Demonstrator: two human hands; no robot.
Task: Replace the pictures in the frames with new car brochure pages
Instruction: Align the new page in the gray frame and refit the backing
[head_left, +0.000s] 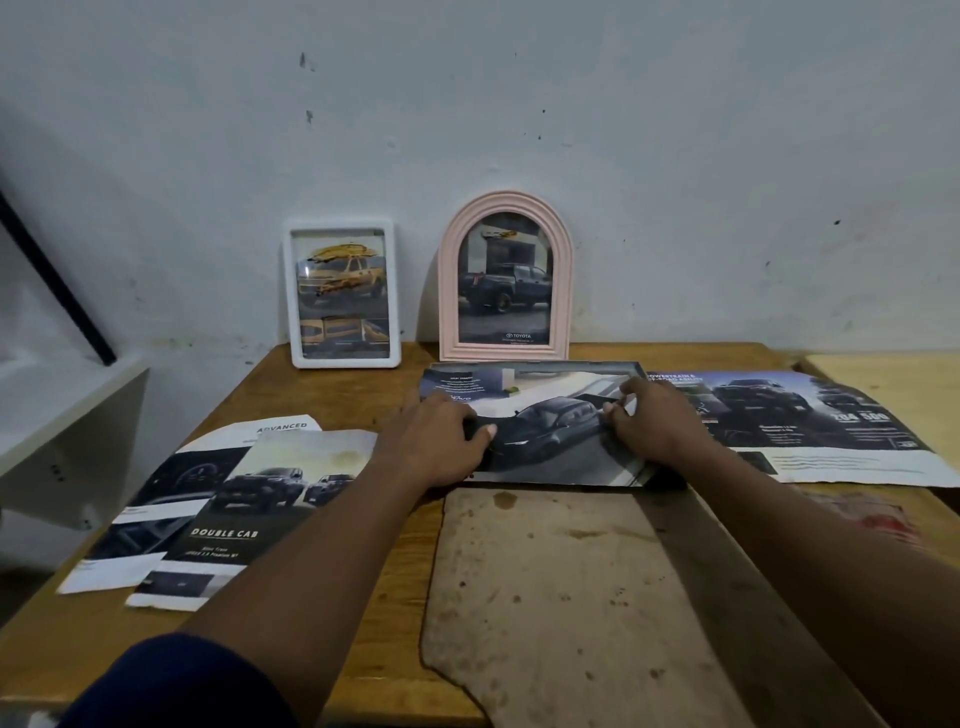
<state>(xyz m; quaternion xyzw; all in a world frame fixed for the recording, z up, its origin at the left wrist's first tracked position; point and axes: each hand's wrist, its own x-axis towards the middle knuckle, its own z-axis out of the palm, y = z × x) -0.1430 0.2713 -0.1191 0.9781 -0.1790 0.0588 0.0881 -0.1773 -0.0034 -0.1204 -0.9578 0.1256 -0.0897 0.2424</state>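
Now 2 hands, left hand (441, 441) and right hand (655, 423), press brochure page (556, 436).

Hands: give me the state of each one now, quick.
Left hand: palm down, pressing on the car brochure page, fingers curled at its left edge.
Right hand: fingertips pinching the same page's right side.

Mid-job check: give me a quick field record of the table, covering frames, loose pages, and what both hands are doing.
white frame: upright against wall, yellow pickup picture
pink arched frame: upright against wall, dark pickup picture
centre page: flat in front of the pink frame, dark car
left hand: on centre page's left part
right hand: on centre page's right edge, fingers curled
Double Cab page: table left, overlapping another page
powertrain page: table right
brown board: near edge, flat
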